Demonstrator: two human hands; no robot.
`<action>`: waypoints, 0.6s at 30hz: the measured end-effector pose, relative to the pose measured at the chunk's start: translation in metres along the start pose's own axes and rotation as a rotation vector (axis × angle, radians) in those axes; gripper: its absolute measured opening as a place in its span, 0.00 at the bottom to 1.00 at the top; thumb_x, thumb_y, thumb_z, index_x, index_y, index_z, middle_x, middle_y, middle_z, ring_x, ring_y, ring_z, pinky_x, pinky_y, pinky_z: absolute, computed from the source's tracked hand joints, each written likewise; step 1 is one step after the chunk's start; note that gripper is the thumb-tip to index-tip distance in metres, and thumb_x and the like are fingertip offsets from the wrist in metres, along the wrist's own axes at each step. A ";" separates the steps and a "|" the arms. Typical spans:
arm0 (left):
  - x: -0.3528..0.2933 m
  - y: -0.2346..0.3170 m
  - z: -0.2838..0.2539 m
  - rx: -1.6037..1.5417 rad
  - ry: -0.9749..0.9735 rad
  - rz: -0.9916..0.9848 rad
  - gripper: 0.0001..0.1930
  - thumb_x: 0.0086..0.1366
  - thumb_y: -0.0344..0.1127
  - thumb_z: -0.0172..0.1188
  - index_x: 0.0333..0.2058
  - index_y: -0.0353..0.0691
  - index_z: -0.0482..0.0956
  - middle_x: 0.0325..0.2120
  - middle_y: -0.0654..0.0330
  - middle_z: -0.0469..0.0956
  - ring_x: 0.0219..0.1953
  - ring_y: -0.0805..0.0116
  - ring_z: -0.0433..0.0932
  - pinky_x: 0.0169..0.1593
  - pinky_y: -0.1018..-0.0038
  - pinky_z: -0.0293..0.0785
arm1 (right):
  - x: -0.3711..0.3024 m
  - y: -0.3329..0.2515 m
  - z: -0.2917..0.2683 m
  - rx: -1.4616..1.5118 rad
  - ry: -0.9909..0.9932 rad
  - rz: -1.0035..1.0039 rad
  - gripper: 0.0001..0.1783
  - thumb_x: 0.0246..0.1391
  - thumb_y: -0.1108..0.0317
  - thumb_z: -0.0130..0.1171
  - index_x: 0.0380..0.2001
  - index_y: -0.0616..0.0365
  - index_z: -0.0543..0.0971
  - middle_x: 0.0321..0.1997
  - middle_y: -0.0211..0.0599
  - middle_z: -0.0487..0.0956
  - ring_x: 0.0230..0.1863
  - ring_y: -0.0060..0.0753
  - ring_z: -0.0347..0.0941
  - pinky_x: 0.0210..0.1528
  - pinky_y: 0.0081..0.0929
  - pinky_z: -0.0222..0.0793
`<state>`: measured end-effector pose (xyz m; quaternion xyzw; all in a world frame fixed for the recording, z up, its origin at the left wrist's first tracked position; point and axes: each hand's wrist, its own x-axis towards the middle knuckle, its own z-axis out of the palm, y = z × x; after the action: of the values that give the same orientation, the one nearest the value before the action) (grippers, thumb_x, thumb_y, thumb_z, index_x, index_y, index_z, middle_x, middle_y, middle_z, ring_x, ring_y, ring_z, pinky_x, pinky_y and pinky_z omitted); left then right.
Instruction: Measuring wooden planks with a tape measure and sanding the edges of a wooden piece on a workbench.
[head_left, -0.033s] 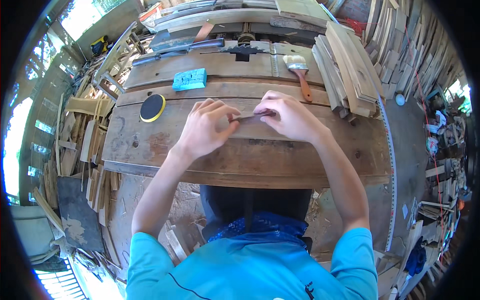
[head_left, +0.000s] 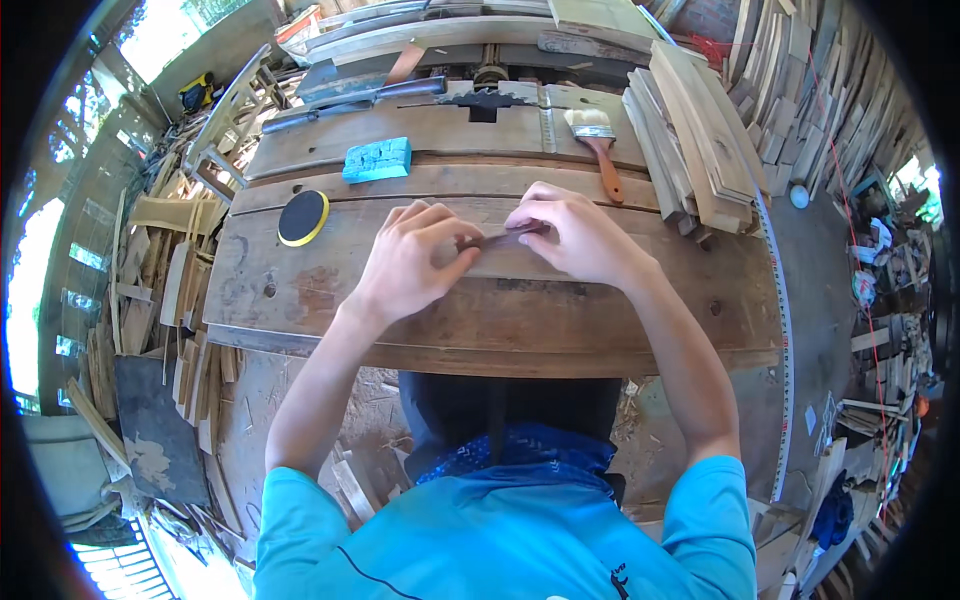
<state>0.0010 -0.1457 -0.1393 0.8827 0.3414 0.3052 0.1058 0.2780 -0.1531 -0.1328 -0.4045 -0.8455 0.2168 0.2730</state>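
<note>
Between my two hands is a thin, narrow dark brown strip [head_left: 497,239], held just above the workbench [head_left: 420,320]. Its material is too small to make out. My left hand [head_left: 408,262] pinches its left end between thumb and fingers. At the other end, my right hand [head_left: 575,232] is closed on it, fingertips bent over the tip. A round black sanding pad with a yellow rim [head_left: 303,218] lies left of my left hand. Beyond that hand rests a light blue block [head_left: 377,160] with a cracked surface. A paintbrush with an orange-brown handle [head_left: 606,165] lies past my right hand.
Long-handled tools [head_left: 350,103] lie across the bench's far left. Stacked boards [head_left: 700,140] stand at its right, near a measuring tape [head_left: 783,340] along the edge. A dark slot [head_left: 483,114] opens in the far bench top. Wood scraps [head_left: 190,280] crowd the left floor.
The fingers of my left hand have shifted slightly around the strip's left end. My right hand and the things on the bench stay nearly the same.
</note>
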 end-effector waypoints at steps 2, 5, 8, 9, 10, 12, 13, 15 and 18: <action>-0.005 -0.005 0.002 -0.011 0.004 0.007 0.09 0.62 0.32 0.76 0.42 0.45 0.90 0.39 0.63 0.86 0.46 0.59 0.83 0.55 0.63 0.76 | -0.003 -0.003 0.000 0.012 -0.067 0.043 0.16 0.62 0.77 0.68 0.53 0.60 0.85 0.53 0.41 0.81 0.55 0.47 0.81 0.58 0.40 0.78; -0.013 -0.013 -0.003 0.036 0.063 0.017 0.12 0.62 0.29 0.75 0.45 0.43 0.90 0.38 0.61 0.86 0.45 0.59 0.83 0.53 0.62 0.76 | -0.011 -0.014 -0.004 -0.134 0.032 0.038 0.37 0.61 0.62 0.73 0.71 0.52 0.73 0.65 0.48 0.76 0.68 0.54 0.74 0.73 0.45 0.68; -0.027 -0.010 -0.020 -0.004 0.117 -0.091 0.10 0.63 0.24 0.72 0.44 0.38 0.90 0.39 0.57 0.86 0.43 0.59 0.85 0.51 0.65 0.78 | -0.038 -0.023 -0.028 -0.268 -0.129 0.202 0.48 0.57 0.51 0.77 0.77 0.47 0.67 0.72 0.50 0.72 0.75 0.55 0.68 0.79 0.45 0.63; -0.035 -0.012 -0.024 -0.056 0.139 -0.168 0.10 0.64 0.25 0.71 0.45 0.39 0.90 0.39 0.58 0.86 0.42 0.59 0.85 0.50 0.65 0.78 | -0.048 -0.025 -0.034 -0.293 -0.197 0.249 0.48 0.56 0.52 0.77 0.76 0.48 0.68 0.71 0.49 0.73 0.74 0.54 0.69 0.78 0.44 0.64; -0.042 -0.015 -0.027 -0.107 0.161 -0.244 0.11 0.65 0.25 0.70 0.46 0.40 0.90 0.38 0.59 0.86 0.42 0.59 0.85 0.50 0.65 0.79 | -0.056 -0.023 -0.035 -0.375 -0.189 0.225 0.46 0.56 0.54 0.77 0.75 0.49 0.70 0.65 0.46 0.77 0.68 0.52 0.74 0.73 0.45 0.69; -0.054 -0.023 -0.033 -0.179 0.180 -0.304 0.12 0.66 0.24 0.70 0.48 0.38 0.90 0.38 0.58 0.86 0.40 0.64 0.85 0.48 0.69 0.79 | -0.061 -0.029 -0.032 -0.384 -0.180 0.268 0.46 0.55 0.55 0.77 0.74 0.49 0.70 0.62 0.44 0.78 0.64 0.50 0.76 0.69 0.45 0.71; -0.055 -0.026 -0.034 -0.223 0.222 -0.335 0.12 0.67 0.24 0.70 0.49 0.38 0.90 0.38 0.58 0.86 0.40 0.66 0.84 0.48 0.70 0.79 | -0.063 -0.031 -0.031 -0.386 -0.161 0.316 0.45 0.55 0.56 0.77 0.74 0.49 0.71 0.58 0.42 0.80 0.60 0.49 0.78 0.66 0.45 0.74; -0.055 -0.031 -0.030 -0.290 0.286 -0.366 0.12 0.68 0.24 0.70 0.50 0.37 0.90 0.39 0.58 0.86 0.40 0.70 0.82 0.48 0.73 0.78 | -0.068 -0.033 -0.021 -0.444 -0.070 0.250 0.46 0.54 0.57 0.78 0.74 0.48 0.71 0.54 0.41 0.80 0.57 0.47 0.79 0.60 0.44 0.77; -0.036 -0.030 -0.026 -0.288 0.273 -0.345 0.12 0.69 0.24 0.70 0.50 0.37 0.90 0.39 0.58 0.87 0.40 0.70 0.82 0.48 0.73 0.78 | -0.064 -0.040 -0.010 -0.490 0.022 0.417 0.47 0.54 0.54 0.77 0.75 0.48 0.69 0.54 0.42 0.79 0.56 0.47 0.79 0.57 0.44 0.79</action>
<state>-0.0515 -0.1483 -0.1476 0.7379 0.4511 0.4443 0.2336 0.2954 -0.2263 -0.1200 -0.6252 -0.7684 0.0537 0.1262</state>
